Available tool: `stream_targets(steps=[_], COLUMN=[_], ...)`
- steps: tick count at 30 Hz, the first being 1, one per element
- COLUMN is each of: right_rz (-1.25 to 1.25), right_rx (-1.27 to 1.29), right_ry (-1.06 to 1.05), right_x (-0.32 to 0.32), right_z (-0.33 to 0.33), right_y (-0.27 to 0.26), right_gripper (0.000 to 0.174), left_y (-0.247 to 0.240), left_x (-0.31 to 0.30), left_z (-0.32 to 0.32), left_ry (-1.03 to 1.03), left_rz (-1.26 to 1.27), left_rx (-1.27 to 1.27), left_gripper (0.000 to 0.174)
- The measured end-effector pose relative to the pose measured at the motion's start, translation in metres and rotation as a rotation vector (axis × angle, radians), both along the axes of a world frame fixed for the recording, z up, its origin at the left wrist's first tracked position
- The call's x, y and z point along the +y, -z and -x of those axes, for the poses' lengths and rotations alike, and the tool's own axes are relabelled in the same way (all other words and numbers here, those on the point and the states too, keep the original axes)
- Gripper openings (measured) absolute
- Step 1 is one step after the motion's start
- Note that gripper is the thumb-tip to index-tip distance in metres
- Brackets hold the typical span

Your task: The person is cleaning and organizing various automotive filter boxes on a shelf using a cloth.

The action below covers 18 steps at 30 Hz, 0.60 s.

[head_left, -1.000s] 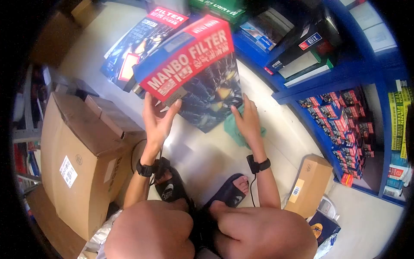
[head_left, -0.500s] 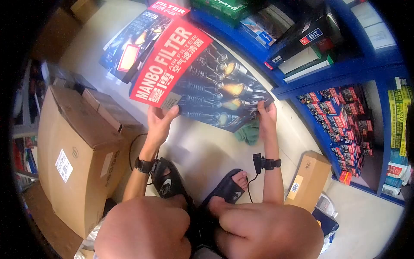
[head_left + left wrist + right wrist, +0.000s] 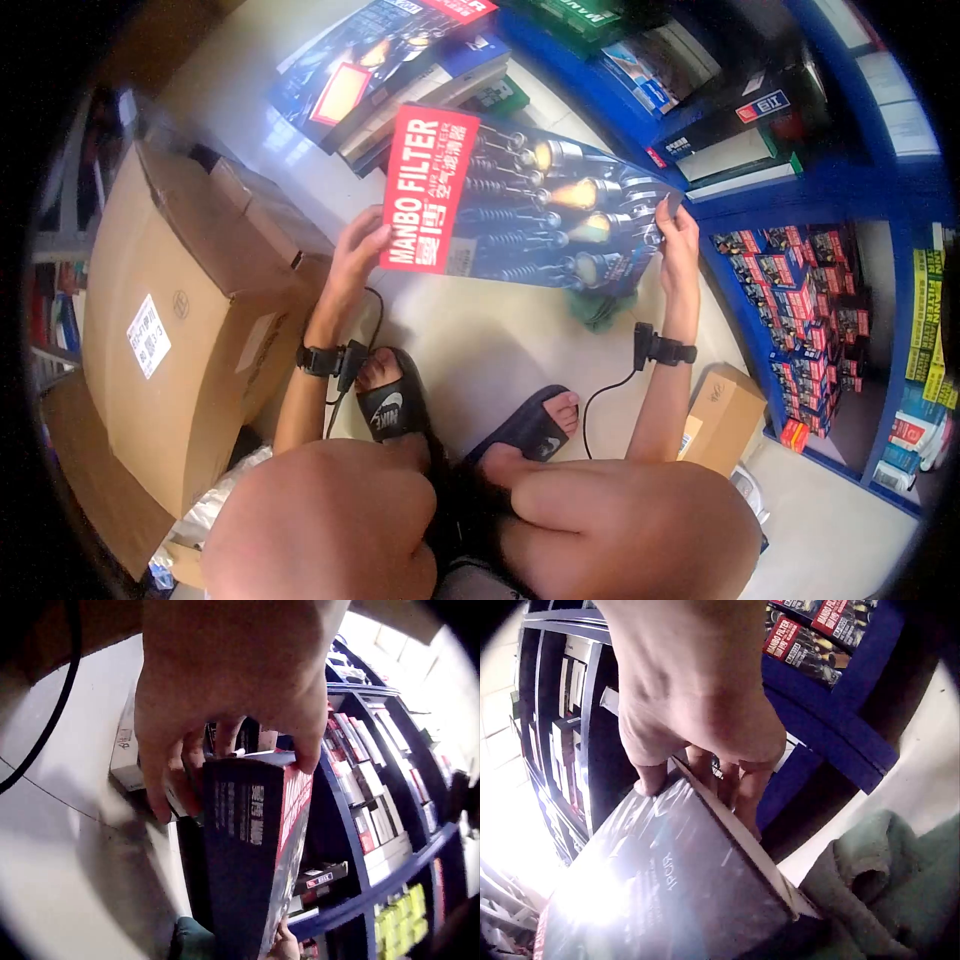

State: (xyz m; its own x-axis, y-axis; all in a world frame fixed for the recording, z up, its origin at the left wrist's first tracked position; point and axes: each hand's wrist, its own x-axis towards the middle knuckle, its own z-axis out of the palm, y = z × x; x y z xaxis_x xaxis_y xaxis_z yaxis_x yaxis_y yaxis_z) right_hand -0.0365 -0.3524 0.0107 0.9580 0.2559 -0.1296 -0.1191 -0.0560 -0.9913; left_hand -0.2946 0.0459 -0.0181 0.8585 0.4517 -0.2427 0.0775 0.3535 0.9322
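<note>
Person crouched on a pale floor, seen from above, holding a wide flat cardboard box w/ a red "MANBO FILTER" band and dark blue engine artwork (image 3: pixel 520 205). The box is in mid-air at centre frame, clear of the floor, printed face turned up toward the camera. Left hand (image 3: pixel 358 250) grasps the red end, fingers curled over the edge (clear in the left wrist view). Right hand (image 3: pixel 678 228) clasps the dark end, thumb on the face, fingers behind.

Judgement: a box this broad, held only by its two short ends, wants both grips firm and level so it doesn't twist or sag. Fingers set deeper on the back panel would prob. steady it.

Around:
- Crumpled green cloth (image 3: pixel 598 305) lies on the floor just below the box's lower right corner.
- Big brown cardboard carton w/ a white label (image 3: pixel 180 300) fills the left of frame, close to the left forearm. It is prob. the tightest limit on swinging that way.
- Stack of similar filter boxes (image 3: pixel 400 60) sits on the floor at upper centre.
- Blue metal shelving (image 3: pixel 800 190), packed w/ boxes, runs down the right of frame, near the right hand.
- Small brown carton (image 3: pixel 722 415) is at lower right, by the knee.
- Black sandals (image 3: pixel 390 410) are at bottom centre.
</note>
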Motion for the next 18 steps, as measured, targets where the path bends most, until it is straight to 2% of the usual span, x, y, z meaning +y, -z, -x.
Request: stream_targets(steps=[2,3,4,5,6,7,9,14,16,18], right_rz=[0.052,0.033,0.012,0.013,0.014,-0.019,-0.057,0.0,0.014,0.109], right_rx=[0.056,0.03,0.002,-0.035,-0.036,-0.105,-0.158,-0.289,-0.347,-0.45], right_ry=[-0.087,-0.114,-0.14,-0.187,-0.193,-0.21,-0.219,-0.256,-0.289,-0.353], right_x=[-0.009,-0.009,-0.009,-0.018,-0.017,-0.016,-0.013,0.037,0.062,0.086], right_z=[-0.014,-0.014,-0.015,-0.023,-0.024,-0.024,-0.024,-0.023,-0.031,-0.041], right_y=[-0.001,-0.004,-0.008,0.002,0.006,0.01,0.01,-0.007,-0.006,-0.007], right_gripper=[0.038,0.039,0.04,0.053,0.053,0.061,0.084,0.08,0.079,0.079], left_y=[-0.002,-0.01,-0.016,-0.016,-0.015,-0.014,-0.014,0.002,0.012,0.027], left_x=[0.007,0.005,-0.002,-0.009,-0.013,-0.015,-0.016,-0.013,-0.012,-0.004], left_z=[0.006,0.006,0.006,0.005,0.004,0.007,0.011,0.02,0.022,0.024], left_ry=[0.26,0.264,0.253,0.205,0.156,0.15,0.158,0.069,-0.04,-0.075], left_rz=[-0.014,-0.103,-0.217,-0.258,-0.299,-0.297,-0.618,-0.694,-0.723,-0.766], left_rx=[0.001,0.08,0.026,0.013,-0.001,-0.001,-0.091,-0.006,0.027,-0.006], left_gripper=[0.061,0.06,0.065,0.067,0.07,0.07,0.073,0.07,0.061,0.06])
